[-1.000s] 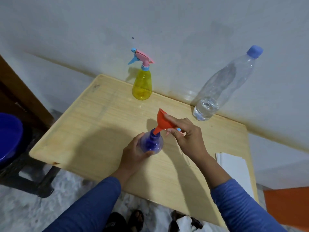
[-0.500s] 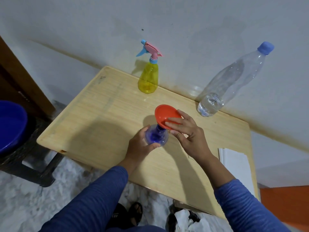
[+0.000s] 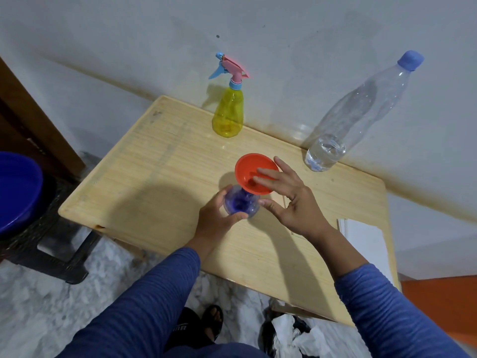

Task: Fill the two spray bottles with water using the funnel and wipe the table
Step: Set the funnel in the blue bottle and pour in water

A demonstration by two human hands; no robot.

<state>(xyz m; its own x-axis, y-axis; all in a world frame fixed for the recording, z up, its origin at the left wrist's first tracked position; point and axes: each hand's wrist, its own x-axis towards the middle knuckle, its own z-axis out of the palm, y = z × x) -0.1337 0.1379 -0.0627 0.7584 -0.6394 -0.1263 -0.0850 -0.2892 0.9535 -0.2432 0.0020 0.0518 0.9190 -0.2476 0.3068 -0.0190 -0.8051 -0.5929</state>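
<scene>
Fingers (image 3: 267,174) of the right hand (image 3: 294,202) are spread loose over the rim of the red funnel (image 3: 254,174), two tips resting inside the bowl, the thumb apart beside the blue bottle (image 3: 241,204) below — open, gripping nothing. The left hand (image 3: 219,220) is curled round the blue bottle, thumb and fingers closed on its body. The funnel sits upright in the bottle's neck, near the middle of the tabletop (image 3: 160,182).

At 12 o'clock from the funnel, by the tabletop's far edge against the wall, stands the yellow sprayer (image 3: 228,115), its pink and blue trigger head on. At 2 o'clock stands a clear bottle (image 3: 358,112) with a blue cap — a little water in its base. White paper (image 3: 366,244) lies at the tabletop's right edge, at 4 o'clock. A blue tub (image 3: 15,192) sits off the tabletop at 9 o'clock. Both sleeves are blue.
</scene>
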